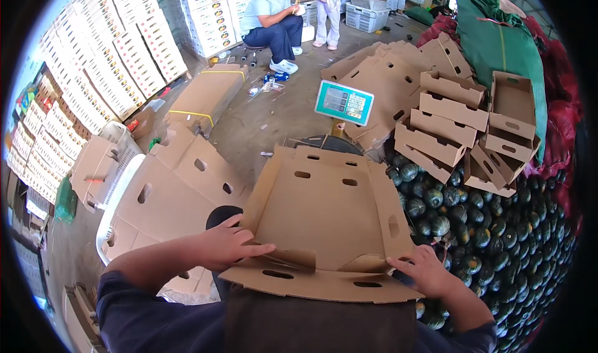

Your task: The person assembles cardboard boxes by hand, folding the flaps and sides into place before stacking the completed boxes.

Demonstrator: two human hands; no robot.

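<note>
A partly folded brown cardboard box (321,219) rests on my lap, its long side walls raised. The near end flap (324,284), with two hand slots, lies flat toward me, and small corner tabs bend inward beside it. My left hand (233,244) grips the left wall by the near corner, with one finger reaching over onto the tab. At the opposite near corner, my right hand (427,269) holds the right wall, its fingertips at the edge. Part of each hand's grip is hidden behind the cardboard.
Flat cardboard blanks (180,185) lie at my left over a white basket (115,185). Folded boxes (442,122) are stacked at right above many dark green squashes (473,228). A teal scale display (344,102) stands ahead. A seated person (271,23) and a standing one (328,10) are farther back.
</note>
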